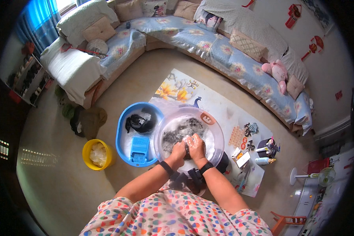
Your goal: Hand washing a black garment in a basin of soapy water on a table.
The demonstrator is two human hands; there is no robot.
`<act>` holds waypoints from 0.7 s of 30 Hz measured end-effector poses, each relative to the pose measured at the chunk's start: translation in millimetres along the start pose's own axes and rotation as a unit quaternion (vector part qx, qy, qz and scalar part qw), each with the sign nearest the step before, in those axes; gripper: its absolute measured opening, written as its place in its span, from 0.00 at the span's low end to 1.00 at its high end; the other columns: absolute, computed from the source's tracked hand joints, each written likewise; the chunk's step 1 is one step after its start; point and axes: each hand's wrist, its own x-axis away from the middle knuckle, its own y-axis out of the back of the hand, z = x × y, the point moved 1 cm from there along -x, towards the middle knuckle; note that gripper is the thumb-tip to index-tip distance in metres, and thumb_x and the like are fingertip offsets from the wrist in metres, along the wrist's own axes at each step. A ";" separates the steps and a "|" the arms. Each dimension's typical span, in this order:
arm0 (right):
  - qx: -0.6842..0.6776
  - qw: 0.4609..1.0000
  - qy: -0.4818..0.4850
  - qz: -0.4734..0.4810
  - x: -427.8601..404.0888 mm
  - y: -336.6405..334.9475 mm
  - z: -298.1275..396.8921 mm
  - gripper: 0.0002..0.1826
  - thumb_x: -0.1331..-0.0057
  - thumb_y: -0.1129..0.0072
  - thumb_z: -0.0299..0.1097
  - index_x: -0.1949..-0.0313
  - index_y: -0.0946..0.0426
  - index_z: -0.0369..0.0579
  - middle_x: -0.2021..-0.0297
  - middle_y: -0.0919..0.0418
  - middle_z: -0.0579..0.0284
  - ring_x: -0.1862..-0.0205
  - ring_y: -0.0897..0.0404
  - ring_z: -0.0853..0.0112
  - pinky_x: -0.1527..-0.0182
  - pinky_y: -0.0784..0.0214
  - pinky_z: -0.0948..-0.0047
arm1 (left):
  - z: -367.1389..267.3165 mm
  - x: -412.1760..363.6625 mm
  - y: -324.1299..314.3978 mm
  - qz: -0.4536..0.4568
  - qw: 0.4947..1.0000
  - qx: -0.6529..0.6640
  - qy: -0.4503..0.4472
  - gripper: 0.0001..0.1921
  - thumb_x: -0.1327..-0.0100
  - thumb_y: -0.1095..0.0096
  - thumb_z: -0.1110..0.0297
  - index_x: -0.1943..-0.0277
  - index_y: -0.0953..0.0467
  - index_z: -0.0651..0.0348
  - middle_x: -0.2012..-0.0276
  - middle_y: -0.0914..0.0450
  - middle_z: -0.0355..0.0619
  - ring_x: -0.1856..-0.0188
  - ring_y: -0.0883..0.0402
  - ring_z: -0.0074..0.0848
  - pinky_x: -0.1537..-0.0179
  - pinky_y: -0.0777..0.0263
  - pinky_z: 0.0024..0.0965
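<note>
Both hands are down inside a round translucent plastic basin (219, 129) full of white suds. Dark wet cloth (177, 134) is spread through the foam. My left hand (178, 153) is curled around a bunch of this cloth. Close against it, my right hand (196, 146) grips the same bunch, with foam over its fingers. Part of the cloth is hidden beneath the hands and suds. Left of the basin stands a blue oval tub (120, 129) with a black wet garment (140, 122) and a blue ribbed washboard (140, 149) in it.
A yellow bucket (85, 156) with a pale plastic bag stands at left. Right of the basin, a flower-printed tabletop (224, 109) holds a phone (243, 159), a bottle (262, 160) and small items. A sectional sofa (191, 41) curves behind. A fan (326, 177) stands far right.
</note>
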 end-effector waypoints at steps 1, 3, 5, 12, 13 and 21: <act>0.063 0.998 -0.003 0.013 -8.4 4.0 -13.8 0.16 0.34 0.43 0.43 0.70 0.27 0.42 0.73 0.23 0.43 0.70 0.24 0.48 0.66 0.35 0.54 | -1.7 -0.1 -1.1 0.003 1.000 -0.003 0.001 0.19 0.26 0.55 0.55 0.47 0.27 0.62 0.55 0.20 0.47 0.54 0.21 0.30 0.55 0.26 0.35; 0.085 0.994 -0.068 0.005 -17.1 8.7 -34.2 0.18 0.34 0.44 0.46 0.69 0.25 0.41 0.71 0.21 0.42 0.67 0.22 0.47 0.64 0.34 0.53 | -3.4 1.1 -2.1 0.055 0.998 0.005 -0.009 0.18 0.26 0.55 0.56 0.46 0.27 0.60 0.55 0.20 0.45 0.54 0.21 0.28 0.54 0.27 0.34; 0.054 0.972 -0.215 0.072 -28.0 19.0 -60.0 0.26 0.32 0.46 0.55 0.63 0.21 0.39 0.66 0.18 0.47 0.64 0.19 0.61 0.59 0.29 0.60 | -10.0 7.8 -1.0 0.064 0.997 -0.024 -0.022 0.17 0.26 0.51 0.56 0.45 0.28 0.60 0.54 0.20 0.44 0.53 0.22 0.26 0.53 0.27 0.33; -0.173 0.897 -0.300 0.276 -31.0 13.6 -78.0 0.15 0.32 0.43 0.42 0.57 0.23 0.41 0.66 0.22 0.61 0.65 0.25 0.73 0.62 0.31 0.69 | -14.4 33.1 18.5 0.174 0.983 -0.064 0.018 0.15 0.28 0.46 0.64 0.43 0.27 0.61 0.50 0.21 0.44 0.52 0.23 0.26 0.48 0.29 0.32; -0.173 0.896 -0.300 0.278 -33.7 12.0 -81.5 0.15 0.32 0.43 0.42 0.57 0.23 0.41 0.66 0.22 0.61 0.65 0.25 0.73 0.62 0.31 0.69 | -18.5 36.5 19.1 0.172 0.983 -0.062 0.017 0.15 0.28 0.46 0.64 0.43 0.27 0.61 0.50 0.21 0.44 0.52 0.23 0.26 0.48 0.29 0.32; -0.176 0.982 0.027 0.064 -34.7 27.4 -39.1 0.06 0.31 0.47 0.26 0.57 0.32 0.42 0.65 0.28 0.65 0.62 0.31 0.80 0.60 0.35 0.77 | -23.8 28.3 9.9 -0.063 0.981 -0.119 -0.142 0.32 0.35 0.36 0.55 0.36 0.43 0.61 0.49 0.28 0.48 0.48 0.27 0.30 0.48 0.30 0.33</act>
